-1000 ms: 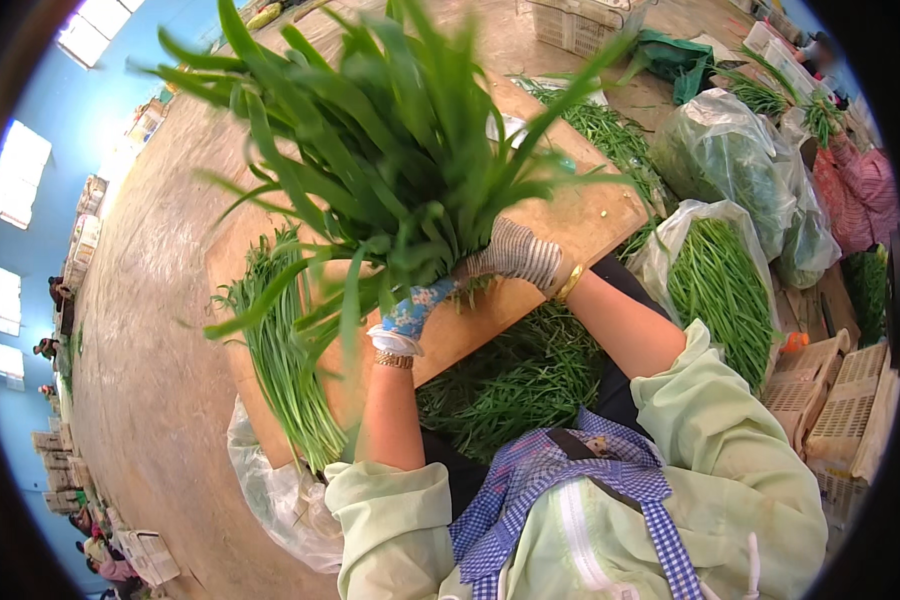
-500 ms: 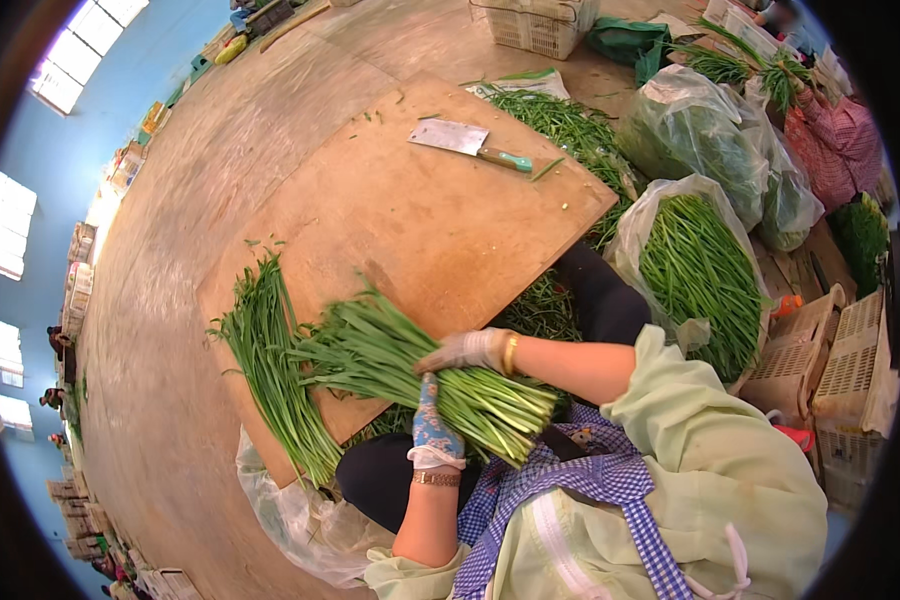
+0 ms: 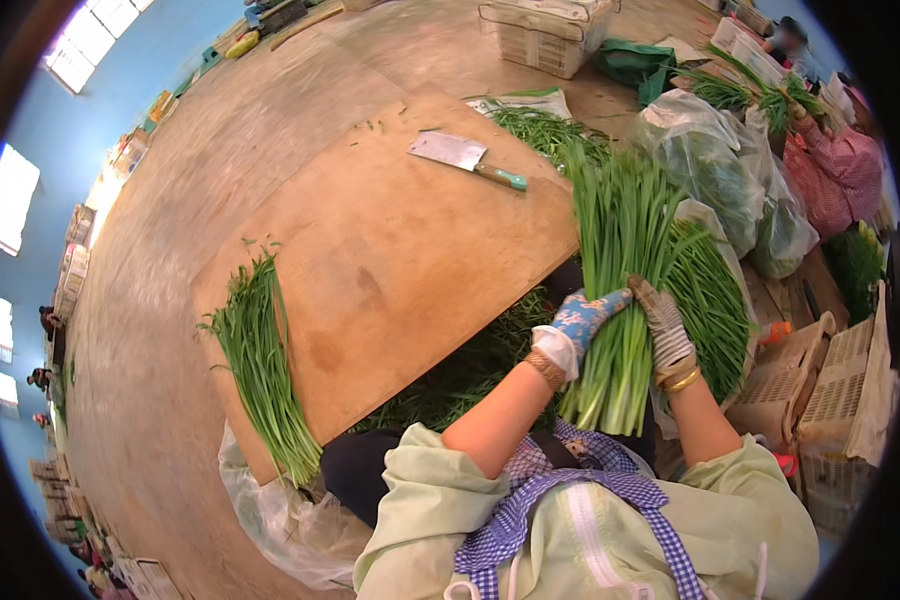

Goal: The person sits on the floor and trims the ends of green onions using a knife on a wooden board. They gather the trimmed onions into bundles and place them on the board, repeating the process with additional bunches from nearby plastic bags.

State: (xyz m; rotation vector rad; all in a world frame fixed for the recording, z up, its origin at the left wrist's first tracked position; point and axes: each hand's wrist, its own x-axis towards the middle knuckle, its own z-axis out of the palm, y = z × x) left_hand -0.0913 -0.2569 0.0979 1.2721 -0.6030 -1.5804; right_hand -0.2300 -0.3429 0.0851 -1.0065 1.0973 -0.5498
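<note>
A thick bundle of long green garlic chives (image 3: 620, 235) stands nearly upright in front of me, pale stem ends toward my lap. My left hand (image 3: 585, 322), in a blue patterned glove, is closed round its left side. From the right, my right hand (image 3: 662, 325) in a greyish glove grips the same bundle. The two thumbs almost meet across the stems. Another bunch of chives (image 3: 255, 370) lies on the left end of the wooden board (image 3: 410, 240). A cleaver (image 3: 467, 160) with a wood and green handle rests near the board's far edge.
Right of the bundle stands an open plastic bag of chives (image 3: 710, 310), with filled clear bags (image 3: 705, 165) beyond it. Plastic crates (image 3: 785, 375) stand at the right. A co-worker in a pink checked sleeve (image 3: 835, 170) holds greens at the far right. Loose leaves (image 3: 470, 385) lie below the board.
Both hands have carried the bundle from the board's near left over to the right, turning its leaf tips from left to away from me. The cleaver and the other bunch stay on the board.
</note>
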